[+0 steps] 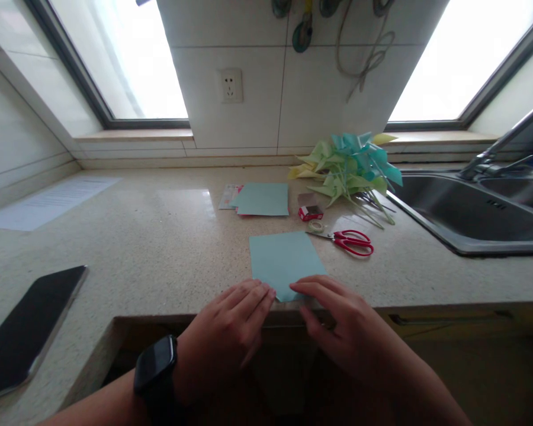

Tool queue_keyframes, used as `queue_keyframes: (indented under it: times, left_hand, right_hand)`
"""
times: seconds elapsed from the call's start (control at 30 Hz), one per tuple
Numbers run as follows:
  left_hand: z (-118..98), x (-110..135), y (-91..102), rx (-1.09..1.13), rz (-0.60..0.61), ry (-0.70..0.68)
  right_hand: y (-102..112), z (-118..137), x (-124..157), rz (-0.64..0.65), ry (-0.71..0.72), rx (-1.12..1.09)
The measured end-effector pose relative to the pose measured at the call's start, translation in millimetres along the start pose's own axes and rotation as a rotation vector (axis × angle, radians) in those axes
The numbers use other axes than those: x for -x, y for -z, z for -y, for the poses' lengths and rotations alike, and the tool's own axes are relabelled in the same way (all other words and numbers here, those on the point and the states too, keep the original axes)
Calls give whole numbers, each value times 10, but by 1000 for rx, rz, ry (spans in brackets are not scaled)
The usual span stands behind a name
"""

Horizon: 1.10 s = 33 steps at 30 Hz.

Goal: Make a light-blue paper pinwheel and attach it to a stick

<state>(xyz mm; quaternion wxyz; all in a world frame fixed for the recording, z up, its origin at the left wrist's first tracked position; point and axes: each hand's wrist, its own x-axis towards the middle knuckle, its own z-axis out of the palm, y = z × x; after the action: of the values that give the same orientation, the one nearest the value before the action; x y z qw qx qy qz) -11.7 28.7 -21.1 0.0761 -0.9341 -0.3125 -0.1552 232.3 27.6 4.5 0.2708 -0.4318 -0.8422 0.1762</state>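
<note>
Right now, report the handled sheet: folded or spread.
Spread where visible: the sheet lies flat on the counter. The left hand and right hand cover part of its near edge; cannot tell there.

On the speckled stone desk (173, 254), a square light-blue paper sheet (284, 260) lies at the front edge, a flat black phone (31, 331) far left. Behind the sheet sits a square light-blue-topped paper stack (264, 199); right of that, a small red cardboard box (310, 214), red-handled metal scissors (337, 237) before it; farther right, green-and-turquoise pinwheels (359, 158), then the steel sink (461, 251).
</note>
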Motion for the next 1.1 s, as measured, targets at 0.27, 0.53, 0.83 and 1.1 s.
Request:
queue_keyframes:
  times: [0.27, 0.53, 0.83, 1.1]
  left_hand:
    - [-35, -81, 2, -12, -52, -13]
    - [19, -127, 38, 17, -85, -48]
    - [116, -207, 103, 37, -117, -91]
    - [79, -142, 127, 39, -90, -33]
  right_hand:
    - [374, -491, -401, 125, 247, 270]
    - [511, -583, -1133, 313, 423, 296]
    - [250, -686, -1492, 469, 565, 323]
    - [134, -868, -1484, 446, 471, 273]
